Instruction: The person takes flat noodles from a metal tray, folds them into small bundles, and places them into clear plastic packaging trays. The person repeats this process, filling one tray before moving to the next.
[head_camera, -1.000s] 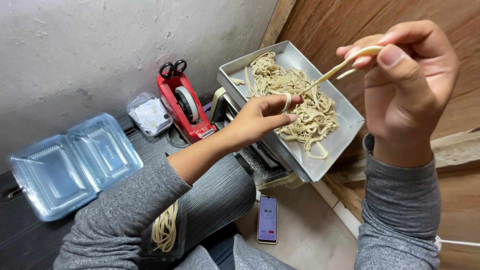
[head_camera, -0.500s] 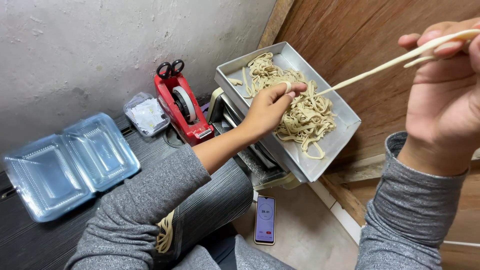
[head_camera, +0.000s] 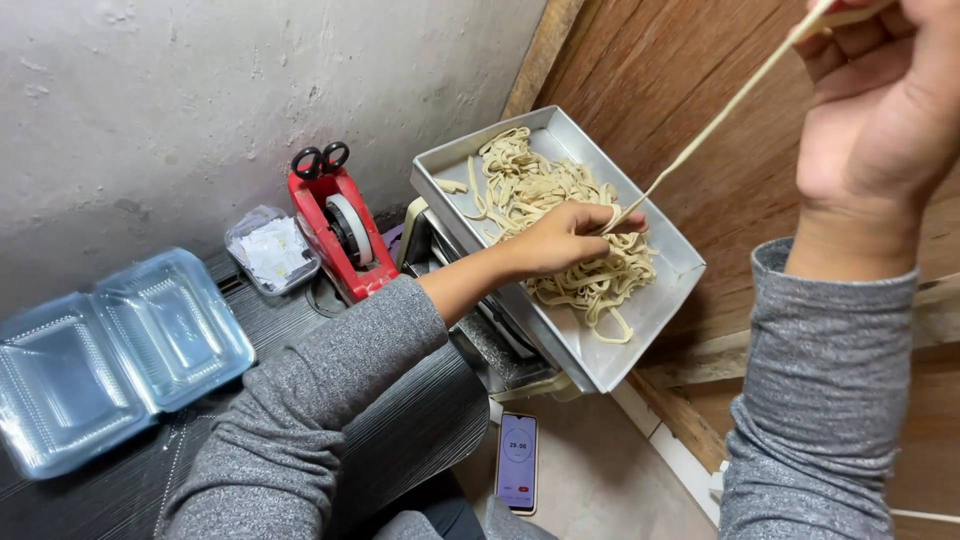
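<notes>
My right hand (head_camera: 880, 110) was closest to the camera, raised high near my face, fingers pinched shut on the upper end of a long pale flat noodle strand (head_camera: 715, 125), held up so the strand ran taut and clear of the rest. The strand sloped down and away to my left hand (head_camera: 560, 240), which rested on the heap with its fingers closed around the lower end, apparently steadying it so one strand separated from the tangle. Hands were well apart, joined only by that strand. Below, on the floor beside my knee, lay a dark smartphone showing a timer screen (head_camera: 517, 462), face up where I could glance at it. To my left on the dark slatted bench (head_camera: 120, 500) sat an open clear plastic clamshell box (head_camera: 110, 355), lid flat, empty. The heap of beige flat noodles (head_camera: 560, 215) filled a shallow rectangular metal tray (head_camera: 640, 320), tilted on top of some metal machine, hard to tell which kind. Farther back: a small clear container of white packets (head_camera: 270, 250), then a red tape dispenser with black-handled scissors on top (head_camera: 338, 220), against the grey wall.
</notes>
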